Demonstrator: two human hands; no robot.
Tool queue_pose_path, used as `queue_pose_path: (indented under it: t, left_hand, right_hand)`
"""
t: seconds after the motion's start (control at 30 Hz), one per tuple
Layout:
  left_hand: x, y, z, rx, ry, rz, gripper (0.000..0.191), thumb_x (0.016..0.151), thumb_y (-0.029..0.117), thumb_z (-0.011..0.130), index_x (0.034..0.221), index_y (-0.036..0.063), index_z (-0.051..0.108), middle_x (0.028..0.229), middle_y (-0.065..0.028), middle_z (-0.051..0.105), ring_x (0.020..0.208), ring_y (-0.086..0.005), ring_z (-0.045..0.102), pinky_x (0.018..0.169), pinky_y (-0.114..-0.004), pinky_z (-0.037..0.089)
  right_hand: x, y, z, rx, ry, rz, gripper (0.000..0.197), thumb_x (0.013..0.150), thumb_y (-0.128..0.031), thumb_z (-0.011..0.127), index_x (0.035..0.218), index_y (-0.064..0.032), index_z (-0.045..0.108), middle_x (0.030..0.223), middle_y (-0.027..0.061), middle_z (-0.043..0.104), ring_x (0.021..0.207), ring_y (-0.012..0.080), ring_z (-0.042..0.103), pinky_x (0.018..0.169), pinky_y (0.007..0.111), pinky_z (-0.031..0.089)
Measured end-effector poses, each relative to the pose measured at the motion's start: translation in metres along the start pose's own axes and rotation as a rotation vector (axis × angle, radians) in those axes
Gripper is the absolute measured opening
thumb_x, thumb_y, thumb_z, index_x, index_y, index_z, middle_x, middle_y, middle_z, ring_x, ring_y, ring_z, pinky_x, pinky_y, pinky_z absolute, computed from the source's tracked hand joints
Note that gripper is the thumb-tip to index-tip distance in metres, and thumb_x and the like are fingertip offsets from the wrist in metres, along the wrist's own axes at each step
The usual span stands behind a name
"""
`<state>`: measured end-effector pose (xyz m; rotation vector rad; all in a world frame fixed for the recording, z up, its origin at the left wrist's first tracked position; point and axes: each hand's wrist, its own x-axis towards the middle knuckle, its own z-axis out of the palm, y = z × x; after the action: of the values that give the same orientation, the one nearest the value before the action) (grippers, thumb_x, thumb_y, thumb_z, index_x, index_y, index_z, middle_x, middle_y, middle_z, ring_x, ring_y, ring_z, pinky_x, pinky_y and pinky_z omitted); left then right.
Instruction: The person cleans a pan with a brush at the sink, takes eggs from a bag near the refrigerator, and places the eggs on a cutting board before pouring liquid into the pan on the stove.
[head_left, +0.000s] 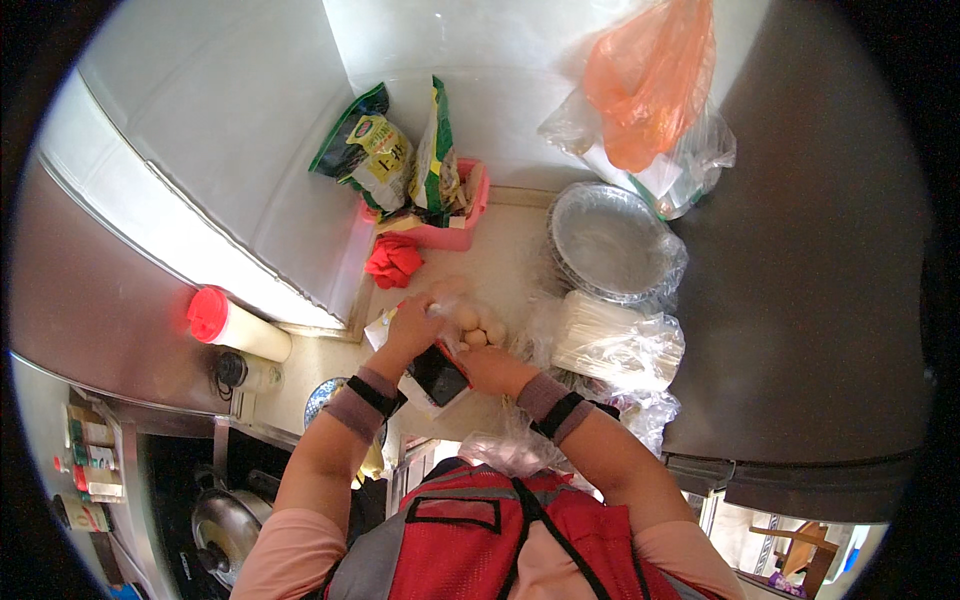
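Several light-brown eggs (475, 330) lie in a thin clear plastic bag (448, 306) on the pale countertop in front of me. My left hand (415, 328) grips the bag's left side, with its fingertips bunched in the film. At the near edge of the same bag is my right hand (493, 369), its fingers curled in on the plastic close to the eggs; the film there is hard to make out. A dark-screened phone with a red edge (436, 377) lies below and between my hands, partly covered by the left one.
A pink basket (442, 237) with food packets stands by the wall, behind a red cloth (394, 261). To the right are plastic-wrapped bowls (611, 240) and a bag of pale sticks (619, 341). A red-lidded container (240, 326) and lidded pan (225, 532) are left.
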<state>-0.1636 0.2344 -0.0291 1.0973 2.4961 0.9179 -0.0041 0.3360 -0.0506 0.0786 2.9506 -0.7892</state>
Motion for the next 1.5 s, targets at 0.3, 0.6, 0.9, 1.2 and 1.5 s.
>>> queue_pose_path:
  t: [0.3,0.6,0.9,1.2,1.5]
  left_hand:
    - [0.012,0.026,0.033,0.436,-0.070,0.736,0.021,0.077,0.016,0.062,0.095,0.0060,0.067,0.099,-0.0163,0.060,0.094,-0.0367,0.061,0.076,-0.045,0.051]
    - [0.042,-0.026,0.081,0.624,-0.232,0.529,0.017,0.078,0.016,0.060,0.085,0.0093,0.073,0.094,-0.0143,0.068,0.084,-0.0310,0.068,0.074,-0.043,0.053]
    - [0.045,-0.005,0.086,0.708,-0.138,0.410,0.023,0.081,0.020,0.055,0.086,0.0066,0.074,0.096,-0.0163,0.067,0.094,-0.0347,0.063,0.090,-0.047,0.047]
    - [0.048,-0.021,0.097,0.723,-0.099,0.541,0.017,0.080,0.018,0.058,0.090,0.0105,0.069,0.091,-0.0081,0.064,0.088,-0.0289,0.065,0.072,-0.040,0.053]
    - [0.050,-0.015,0.087,0.746,-0.248,0.533,0.015,0.080,0.018,0.058,0.088,0.0108,0.069,0.090,-0.0099,0.067,0.088,-0.0296,0.066,0.072,-0.041,0.053]
  right_hand:
    - [0.007,0.013,0.014,0.027,-0.146,0.005,0.031,0.083,-0.013,0.053,0.112,-0.0034,0.059,0.115,0.0251,0.058,0.100,0.0426,0.060,0.084,0.049,0.049]
    - [0.021,0.029,0.009,0.084,0.051,0.245,0.037,0.080,-0.021,0.062,0.112,-0.0023,0.062,0.113,0.0200,0.062,0.103,0.0399,0.056,0.090,0.046,0.048]
    - [0.028,0.021,-0.024,-0.238,0.095,0.331,0.019,0.079,-0.009,0.060,0.092,0.0037,0.067,0.092,0.0213,0.066,0.089,0.0329,0.062,0.077,0.041,0.055]
    - [0.041,0.022,-0.038,-0.302,-0.060,0.403,0.017,0.082,-0.009,0.058,0.088,0.0014,0.069,0.088,0.0179,0.069,0.087,0.0357,0.066,0.076,0.041,0.055]
    - [0.047,0.034,-0.013,-0.233,0.026,0.555,0.016,0.083,-0.010,0.057,0.088,-0.0062,0.072,0.088,0.0151,0.070,0.087,0.0315,0.068,0.070,0.042,0.057]
